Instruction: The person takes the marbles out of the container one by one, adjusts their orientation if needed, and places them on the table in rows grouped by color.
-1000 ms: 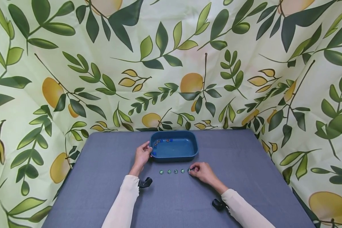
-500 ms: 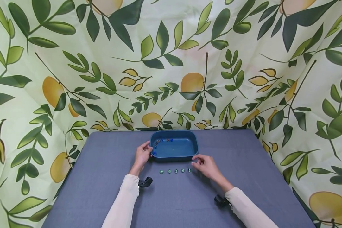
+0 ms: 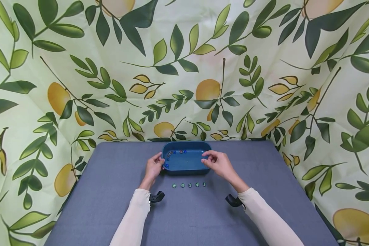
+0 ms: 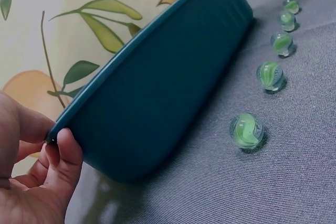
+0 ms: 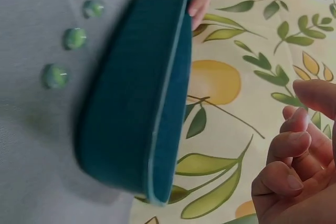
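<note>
A blue rectangular plastic tub point(image 3: 186, 172) stands near the far edge of the table. My left hand point(image 3: 153, 169) pinches its left rim between thumb and fingers, seen close in the left wrist view. Inside, small blue marbles point(image 3: 167, 165) and orange-brown ones lie along the left and back walls. Several clear marbles with green swirls point(image 3: 189, 185) sit in a row on the cloth before the tub. Over the tub's right end is my right hand point(image 3: 221, 166), fingers loosely bent; in the right wrist view nothing shows between them and they are apart from the rim.
Grey-blue cloth point(image 3: 117, 191) covers the table. A curtain printed with fruit and leaves point(image 3: 184, 85) hangs behind the table and at both sides. Black wrist cameras point(image 3: 156, 196) are strapped under both forearms.
My right hand has released the rightmost green marble, then risen away to the tub's right end. The left hand has stayed on the rim, and the tub has not moved.
</note>
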`<state>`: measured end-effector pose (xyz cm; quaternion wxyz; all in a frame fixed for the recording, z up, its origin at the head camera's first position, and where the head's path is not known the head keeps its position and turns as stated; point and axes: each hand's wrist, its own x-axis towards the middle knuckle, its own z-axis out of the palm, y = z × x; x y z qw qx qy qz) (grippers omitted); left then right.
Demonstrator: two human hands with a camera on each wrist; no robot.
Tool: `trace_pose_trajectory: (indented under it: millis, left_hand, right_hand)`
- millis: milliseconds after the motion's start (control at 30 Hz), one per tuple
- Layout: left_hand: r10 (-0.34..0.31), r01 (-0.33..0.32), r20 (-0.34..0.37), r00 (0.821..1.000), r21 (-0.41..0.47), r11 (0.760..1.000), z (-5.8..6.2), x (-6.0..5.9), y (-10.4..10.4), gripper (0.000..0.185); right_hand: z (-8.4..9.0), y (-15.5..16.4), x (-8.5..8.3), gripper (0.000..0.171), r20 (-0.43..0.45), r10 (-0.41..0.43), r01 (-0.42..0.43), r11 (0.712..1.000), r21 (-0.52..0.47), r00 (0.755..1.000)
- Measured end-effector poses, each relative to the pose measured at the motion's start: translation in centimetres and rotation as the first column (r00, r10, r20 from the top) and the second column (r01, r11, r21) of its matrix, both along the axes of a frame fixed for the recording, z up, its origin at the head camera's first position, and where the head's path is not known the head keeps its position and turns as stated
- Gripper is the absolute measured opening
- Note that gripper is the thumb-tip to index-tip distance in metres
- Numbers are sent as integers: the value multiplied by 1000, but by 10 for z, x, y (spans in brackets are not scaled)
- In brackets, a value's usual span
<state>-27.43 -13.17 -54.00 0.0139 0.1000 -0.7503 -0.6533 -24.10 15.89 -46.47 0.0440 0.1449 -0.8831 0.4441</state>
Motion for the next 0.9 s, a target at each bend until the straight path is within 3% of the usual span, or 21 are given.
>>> trace_pose_trajectory:
  millis: [267, 533, 700, 900]
  left_hand:
    - [1, -1, -3, 1000, -3, 1000, -1, 0, 0, 46]
    - [4, -4, -1, 1000, -14, 1000, -1, 0, 0, 46]
    - [8, -8, -9, 1000, -4, 1000, 1, 1, 1, 45]
    - [9, -9, 3, 1000, -8, 1000, 2, 2, 2, 45]
  right_hand:
    - [9, -21, -20, 18, -6, 5, -5, 998, -55, 1000]
    - [6, -51, -43, 20, 43, 73, -69, 994, -82, 996]
    - [-5, -67, -59, 21, 101, 142, -129, 984, -120, 985]
    - [-25, -81, -73, 34, 229, 193, -162, 976, -147, 954]
